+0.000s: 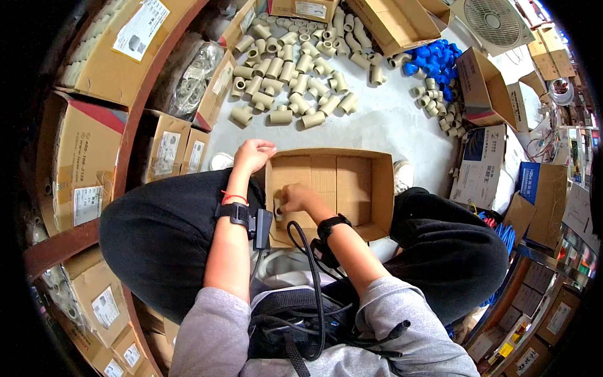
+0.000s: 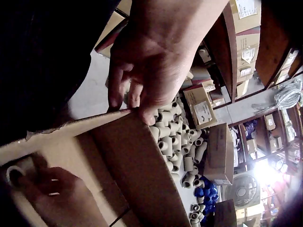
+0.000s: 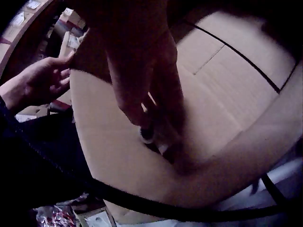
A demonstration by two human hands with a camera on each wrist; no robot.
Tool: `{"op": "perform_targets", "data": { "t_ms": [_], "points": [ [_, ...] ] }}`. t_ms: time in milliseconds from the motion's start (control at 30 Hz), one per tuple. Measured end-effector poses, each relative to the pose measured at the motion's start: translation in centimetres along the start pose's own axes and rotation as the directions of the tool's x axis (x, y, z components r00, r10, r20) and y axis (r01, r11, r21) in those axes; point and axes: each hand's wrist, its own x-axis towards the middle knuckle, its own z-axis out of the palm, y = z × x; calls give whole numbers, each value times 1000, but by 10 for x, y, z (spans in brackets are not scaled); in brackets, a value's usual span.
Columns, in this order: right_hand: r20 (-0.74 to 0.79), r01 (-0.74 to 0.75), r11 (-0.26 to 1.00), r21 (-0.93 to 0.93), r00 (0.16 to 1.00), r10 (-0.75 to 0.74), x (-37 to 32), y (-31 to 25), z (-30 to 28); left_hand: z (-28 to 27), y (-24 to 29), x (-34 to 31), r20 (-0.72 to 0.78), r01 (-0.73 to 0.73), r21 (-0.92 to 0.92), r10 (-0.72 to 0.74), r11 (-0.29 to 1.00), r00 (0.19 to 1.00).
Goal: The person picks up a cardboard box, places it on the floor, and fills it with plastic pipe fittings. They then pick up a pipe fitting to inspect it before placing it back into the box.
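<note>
An open cardboard box stands between the person's legs, its flaps not seen from above. The left hand pinches the rim at the box's far left corner, thumb and fingertips at the edge. Inside, the right hand reaches down by the left wall and holds a beige pipe fitting. In the left wrist view this fitting shows a round open end. The right wrist view has its dark opening close to the box floor, with fingers around it; the rest is hidden by the hand.
Many beige tee fittings lie on the grey floor beyond the box. Blue fittings are heaped at the far right, near small beige ones. Cartons on shelves flank the left, and a fan stands far right.
</note>
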Motion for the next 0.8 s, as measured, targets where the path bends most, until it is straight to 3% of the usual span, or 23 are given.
{"op": "perform_targets", "data": {
  "t_ms": [167,267,367,567,667,800],
  "points": [
    [-53,55,991,-121,997,-62,2,-7,18,2,-2,2,2,7,-5,-7,1000,1000],
    [64,-3,988,-151,998,13,-15,-24,1,1,-2,1,4,12,-18,-12,1000,1000],
    [55,33,990,-136,998,-26,1,-8,19,2,-2,2,-3,6,-2,-6,1000,1000],
    [98,-10,990,-142,995,24,-15,-20,0,1,-1,0,6,23,-29,-23,999,1000],
    [132,56,998,-34,990,-51,-14,-12,1,0,3,-1,11,46,-33,-46,998,999],
    [36,106,994,34,994,-107,-6,0,15,0,3,-2,0,36,-18,-36,999,999]
  ]
}}
